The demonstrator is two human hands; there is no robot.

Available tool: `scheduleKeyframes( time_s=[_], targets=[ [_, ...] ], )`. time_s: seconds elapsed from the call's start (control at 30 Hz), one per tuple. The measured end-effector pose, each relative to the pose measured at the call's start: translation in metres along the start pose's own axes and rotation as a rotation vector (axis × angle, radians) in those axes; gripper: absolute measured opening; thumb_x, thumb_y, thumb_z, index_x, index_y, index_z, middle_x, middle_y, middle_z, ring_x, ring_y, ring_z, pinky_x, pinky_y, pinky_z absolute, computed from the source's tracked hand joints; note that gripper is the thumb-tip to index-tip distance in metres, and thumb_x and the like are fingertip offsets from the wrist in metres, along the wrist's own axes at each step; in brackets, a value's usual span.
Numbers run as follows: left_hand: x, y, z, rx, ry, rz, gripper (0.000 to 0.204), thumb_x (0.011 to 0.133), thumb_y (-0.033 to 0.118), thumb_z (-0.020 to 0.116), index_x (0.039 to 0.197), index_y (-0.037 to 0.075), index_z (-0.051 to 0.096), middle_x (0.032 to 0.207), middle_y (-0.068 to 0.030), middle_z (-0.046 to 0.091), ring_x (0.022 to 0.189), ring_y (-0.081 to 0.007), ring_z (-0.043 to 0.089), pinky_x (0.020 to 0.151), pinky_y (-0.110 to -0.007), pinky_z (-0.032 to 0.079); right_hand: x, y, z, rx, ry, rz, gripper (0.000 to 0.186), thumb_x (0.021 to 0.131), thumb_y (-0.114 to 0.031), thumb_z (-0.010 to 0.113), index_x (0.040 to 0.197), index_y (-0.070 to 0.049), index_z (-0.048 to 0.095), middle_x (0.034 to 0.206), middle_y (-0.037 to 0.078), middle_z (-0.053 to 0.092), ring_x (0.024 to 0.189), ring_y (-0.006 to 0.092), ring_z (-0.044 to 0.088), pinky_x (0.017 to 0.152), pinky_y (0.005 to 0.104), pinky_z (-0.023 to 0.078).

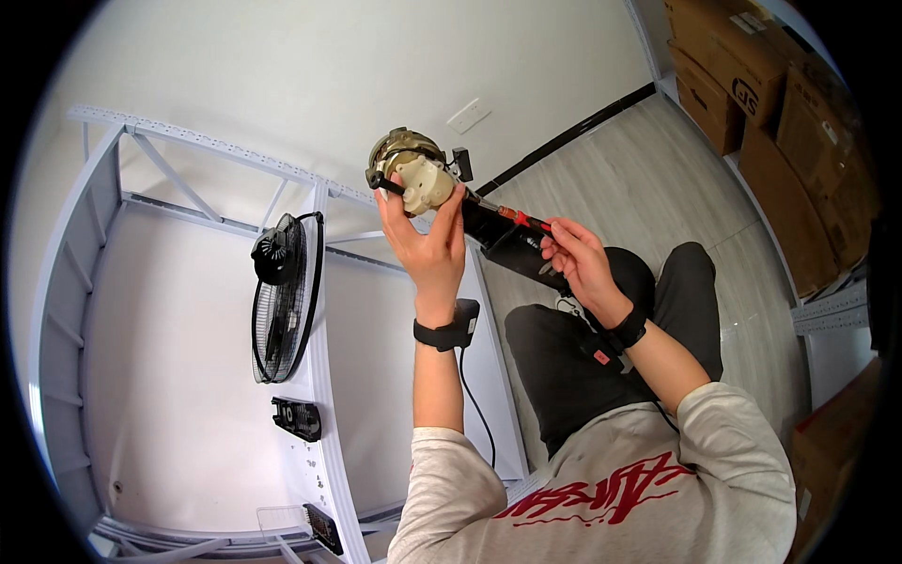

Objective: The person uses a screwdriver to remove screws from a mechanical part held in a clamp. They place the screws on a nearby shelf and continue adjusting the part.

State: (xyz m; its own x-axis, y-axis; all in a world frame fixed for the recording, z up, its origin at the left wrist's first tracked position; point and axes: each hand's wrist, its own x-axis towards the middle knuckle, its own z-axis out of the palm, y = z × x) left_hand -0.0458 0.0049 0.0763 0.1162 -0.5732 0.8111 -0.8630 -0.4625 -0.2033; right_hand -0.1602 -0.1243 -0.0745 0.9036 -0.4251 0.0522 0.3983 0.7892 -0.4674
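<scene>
Nearest, along the bottom of the frame, is a pale grey shirt (601, 508) with red lettering, above dark grey trousers (550, 367) at lower right of centre. The left hand (427, 254), near the centre with a black strap (434, 336) on its wrist, has fingers and thumb spread around the round motor unit with a cream plastic housing (427, 181), holding it at upper centre. The right hand (583, 263), right of centre, pinches the handle of a red-and-black screwdriver (517, 217) between thumb and fingers; its shaft points at the motor unit's lower right side, and whether the tip touches cannot be told. A long black stand (515, 256) slants down from the motor unit toward the knees. At left, a white metal shelf (188, 376) carries a round black wire fan guard (282, 324), a black plastic part (297, 419), and, at lower left, a small black case (322, 528) with a clear lid (280, 517). Farther off, brown cardboard boxes (789, 207) fill the upper right, and a white wall plate (469, 116) sits at top centre.
</scene>
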Motion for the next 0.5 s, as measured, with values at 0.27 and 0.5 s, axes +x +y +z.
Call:
scheduleKeyframes(
  time_s=[0.27,0.5],
  targets=[
    [0.0023,-0.0005,-0.001,0.002,0.025,0.004,0.03,0.08,0.012,0.081,0.108,0.023,0.078,0.146,-0.0185,0.041,0.136,-0.0453,0.04,0.112,-0.051,0.036,0.002,0.0069,-0.0007,0.062,-0.014,0.043,0.029,0.102,-0.025,0.058,0.117,0.0,0.061,0.09,0.004,0.066,0.076,0.0087,0.06,0.06,0.0211,0.044],
    [0.0016,0.0011,0.0035,0.0,0.062,0.002,0.03,0.079,0.011,0.081,0.106,0.024,0.078,0.146,-0.0192,0.043,0.136,-0.0445,0.042,0.112,-0.049,0.036,-0.0036,0.0064,-0.0002,0.036,0.03,0.081,0.03,0.102,-0.025,0.057,0.118,0.0,0.061,0.089,0.003,0.065,0.076,0.0087,0.06,0.062,0.0213,0.043]
  ],
)
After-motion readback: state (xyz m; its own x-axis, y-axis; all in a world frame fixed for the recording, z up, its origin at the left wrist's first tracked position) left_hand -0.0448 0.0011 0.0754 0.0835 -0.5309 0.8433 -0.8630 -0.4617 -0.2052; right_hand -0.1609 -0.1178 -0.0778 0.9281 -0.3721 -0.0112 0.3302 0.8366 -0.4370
